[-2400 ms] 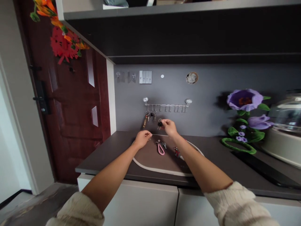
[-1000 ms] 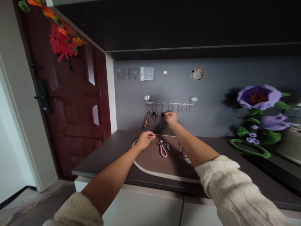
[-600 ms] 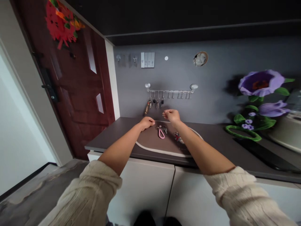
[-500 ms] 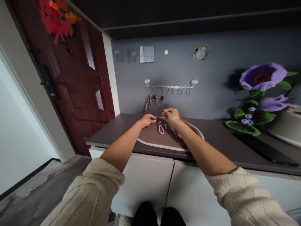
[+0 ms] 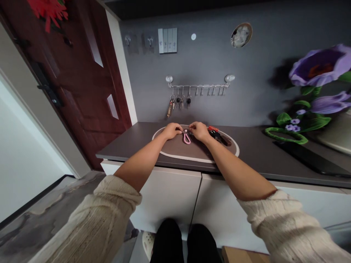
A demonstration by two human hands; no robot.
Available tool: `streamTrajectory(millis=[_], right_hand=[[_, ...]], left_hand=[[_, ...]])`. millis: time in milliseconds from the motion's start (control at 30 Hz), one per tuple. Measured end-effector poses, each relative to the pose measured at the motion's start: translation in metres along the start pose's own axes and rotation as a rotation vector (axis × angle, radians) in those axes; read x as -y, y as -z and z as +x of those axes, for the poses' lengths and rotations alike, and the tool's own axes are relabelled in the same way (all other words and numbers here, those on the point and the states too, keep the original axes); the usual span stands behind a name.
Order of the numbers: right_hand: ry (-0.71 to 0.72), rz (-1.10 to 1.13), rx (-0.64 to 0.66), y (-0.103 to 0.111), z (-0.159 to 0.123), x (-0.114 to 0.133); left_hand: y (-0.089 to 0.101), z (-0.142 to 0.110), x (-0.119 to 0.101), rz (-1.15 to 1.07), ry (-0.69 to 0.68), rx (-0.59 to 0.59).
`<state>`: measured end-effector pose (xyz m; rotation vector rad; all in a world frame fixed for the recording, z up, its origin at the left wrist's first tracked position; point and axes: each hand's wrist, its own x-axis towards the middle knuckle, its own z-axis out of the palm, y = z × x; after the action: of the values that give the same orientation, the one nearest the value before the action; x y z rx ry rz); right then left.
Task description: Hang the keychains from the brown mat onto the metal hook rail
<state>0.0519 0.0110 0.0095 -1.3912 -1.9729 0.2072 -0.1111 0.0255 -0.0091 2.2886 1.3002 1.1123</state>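
Observation:
A bunch of keys with a pink strap loop (image 5: pixel 187 138) lies on a brown oval mat (image 5: pixel 175 150) with a pale rim. My left hand (image 5: pixel 172 130) is closed in a pinch at the left side of the bunch, by the top of the strap. From the right, my right hand (image 5: pixel 199 130) pinches at the same bunch, its fingertips close to the left ones. A small pale round piece (image 5: pixel 185 130) shows between the two hands. The fingers partly hide the keys and the ring.
Right of my right hand, a red item (image 5: pixel 213 128) and a dark brown item (image 5: pixel 226 141) lie on the mat. On the wall, a hook rail (image 5: pixel 199 86) carries several key sets (image 5: pixel 181 102). Purple fabric flowers (image 5: pixel 319 69) and a black flat object (image 5: pixel 312 159) are at the right.
My right hand has come down from above the mat to the keys beside my left hand. The view has tilted down, so the wall and rail appear higher.

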Motion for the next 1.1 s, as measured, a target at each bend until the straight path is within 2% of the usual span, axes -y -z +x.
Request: streamTrajectory(millis=[133, 300, 500, 600, 767, 1100], right_hand=[[0.007, -0.008, 0.018, 0.0, 0.0, 0.002], [-0.01, 0.025, 0.023, -0.001, 0.002, 0.001], [-0.031, 0.157, 0.018, -0.009, 0.01, -0.008], [-0.063, 0.292, 0.026, -0.013, 0.012, -0.009], [-0.125, 0.588, 0.052, -0.011, 0.009, -0.001], [-0.115, 0.795, 0.08, -0.002, 0.002, 0.013]], left_hand=[[0.001, 0.002, 0.0, -0.019, 0.022, -0.011], [0.003, 0.003, 0.0, -0.203, 0.12, -0.027], [0.006, 0.002, -0.006, -0.508, 0.264, -0.053], [0.009, 0.001, -0.011, -0.59, 0.309, -0.085], [0.011, 0.001, -0.016, -0.676, 0.285, -0.155], [0.011, 0.005, -0.017, -0.761, 0.194, -0.192]])
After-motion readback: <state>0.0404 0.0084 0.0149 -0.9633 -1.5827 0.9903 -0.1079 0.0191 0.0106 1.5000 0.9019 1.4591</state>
